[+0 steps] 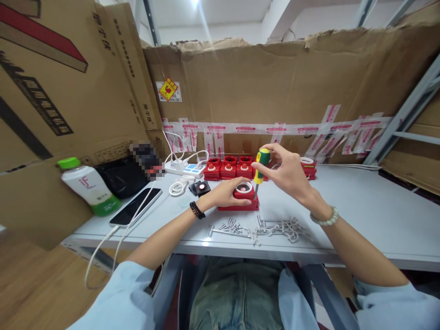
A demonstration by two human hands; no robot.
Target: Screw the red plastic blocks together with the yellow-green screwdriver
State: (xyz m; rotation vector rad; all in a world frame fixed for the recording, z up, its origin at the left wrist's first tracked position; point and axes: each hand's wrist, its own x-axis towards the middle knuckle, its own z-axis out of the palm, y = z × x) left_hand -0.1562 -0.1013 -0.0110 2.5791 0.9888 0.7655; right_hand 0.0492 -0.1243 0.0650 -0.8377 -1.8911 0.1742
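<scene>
A red box-shaped housing (pixel 240 204) with a white ring on its top lies on the table in front of me. Wrapped about its left side, my left hand (pixel 227 192) steadies it against the tabletop. My right hand (pixel 287 169) grips a screwdriver (pixel 263 161) with a green and yellow handle. The screwdriver stands nearly upright, its tip down at the housing's right edge; any screw under the tip is too small to make out. Closer to me lie several loose screws (pixel 231 225) and a tangle of metal rods with thin chains (pixel 287 229).
Several similar red housings (pixel 228 168) stand in a row at the back, with another (pixel 308 168) further right. Leftward are a power strip (pixel 185 168), a coiled white cable (pixel 178 187), a black part (pixel 199 188), a phone (pixel 136 207) and a bottle (pixel 88 188). Cardboard (pixel 240 87) walls the rear.
</scene>
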